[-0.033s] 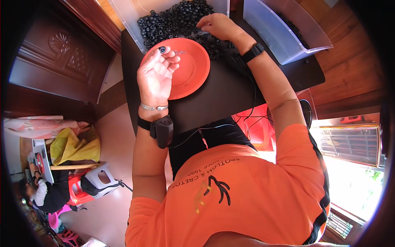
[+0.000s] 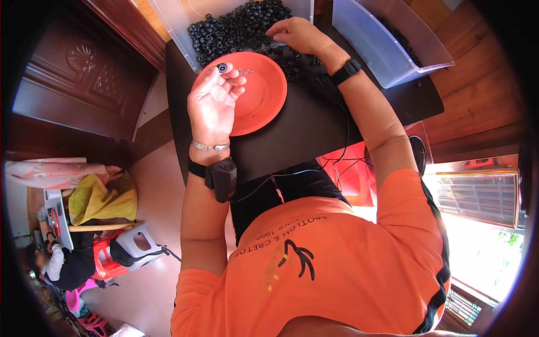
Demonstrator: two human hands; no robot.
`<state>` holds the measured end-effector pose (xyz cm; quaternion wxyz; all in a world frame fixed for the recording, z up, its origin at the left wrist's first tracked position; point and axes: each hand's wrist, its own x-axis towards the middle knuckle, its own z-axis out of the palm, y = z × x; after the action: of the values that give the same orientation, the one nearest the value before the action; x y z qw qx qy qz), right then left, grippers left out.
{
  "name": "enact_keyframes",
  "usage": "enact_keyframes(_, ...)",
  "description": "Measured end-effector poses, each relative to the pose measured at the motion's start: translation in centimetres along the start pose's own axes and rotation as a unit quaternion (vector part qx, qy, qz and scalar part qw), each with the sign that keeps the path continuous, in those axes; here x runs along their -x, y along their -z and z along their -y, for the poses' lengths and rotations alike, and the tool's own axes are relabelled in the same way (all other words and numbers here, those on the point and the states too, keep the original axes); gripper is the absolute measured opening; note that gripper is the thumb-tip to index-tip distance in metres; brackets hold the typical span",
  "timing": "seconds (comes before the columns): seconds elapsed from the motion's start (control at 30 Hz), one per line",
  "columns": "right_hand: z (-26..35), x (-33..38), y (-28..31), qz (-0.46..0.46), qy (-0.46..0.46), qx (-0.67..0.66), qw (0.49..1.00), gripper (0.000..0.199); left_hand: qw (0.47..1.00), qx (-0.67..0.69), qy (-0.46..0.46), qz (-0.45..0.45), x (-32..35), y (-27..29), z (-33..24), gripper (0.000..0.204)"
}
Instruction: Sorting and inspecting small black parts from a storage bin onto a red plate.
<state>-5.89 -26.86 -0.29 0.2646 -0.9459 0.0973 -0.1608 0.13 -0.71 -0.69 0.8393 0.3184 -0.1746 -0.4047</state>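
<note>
My left hand point(image 2: 213, 105) is palm up over the left part of a round orange-red plate point(image 2: 261, 112). Its thumb and forefinger pinch a small black ring-shaped part point(image 2: 222, 68); the other fingers are curled. A few tiny clear pieces point(image 2: 246, 72) show on the plate near those fingertips. Farther back, my right hand point(image 2: 303, 37) reaches over a heap of small black ring-shaped parts point(image 2: 233, 31) in a clear plastic bin point(image 2: 175, 29). Its thumb and forefinger come together low over the heap; whatever is between them is too small or hidden to make out.
A second clear bin point(image 2: 404, 53) holding black parts stands at the right of the dark table point(image 2: 269, 154). Thin cables point(image 2: 342, 151) hang over the table's near edge. Another person point(image 2: 59, 261) sits far left, beyond a yellow bag point(image 2: 106, 199) and a stool point(image 2: 135, 247).
My right hand has shifted very slightly to the left over the heap. My left hand and the part in it look the same.
</note>
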Motion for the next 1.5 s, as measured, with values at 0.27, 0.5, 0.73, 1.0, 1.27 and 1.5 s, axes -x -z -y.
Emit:
enact_keyframes(0.27, 8.4, 2.3, 0.6, 0.101, 0.096, -0.450, 0.882, 0.019, 0.995, 0.032, -0.037, 0.090, 0.4, -0.4, -0.1, 0.025)
enact_keyframes(0.5, 10.0, 2.9, -0.5, 0.084, 0.130, -0.465, 0.872, 0.019, 0.991, 0.034, -0.061, 0.113, 0.0, -0.4, -0.3, 0.026)
enact_keyframes(0.73, 9.9, 2.8, -0.6, 0.062, 0.105, -0.476, 0.871, 0.019, 0.991, 0.019, -0.055, 0.117, 0.1, -0.6, -0.2, 0.025)
enact_keyframes(1.0, 10.8, 3.4, -0.6, 0.024, 0.141, -0.483, 0.864, 0.017, 0.993, -0.020, -0.066, 0.101, 0.2, -0.6, 0.1, 0.024)
enact_keyframes(1.27, 10.7, 3.3, -1.2, 0.038, 0.146, -0.459, 0.875, 0.017, 0.994, -0.020, -0.060, 0.091, 0.3, -0.7, 0.3, 0.023)
enact_keyframes(1.5, 11.0, 3.5, -1.3, 0.028, 0.173, -0.399, 0.900, 0.020, 0.996, 0.002, -0.032, 0.089, 0.1, -0.3, 0.1, 0.023)
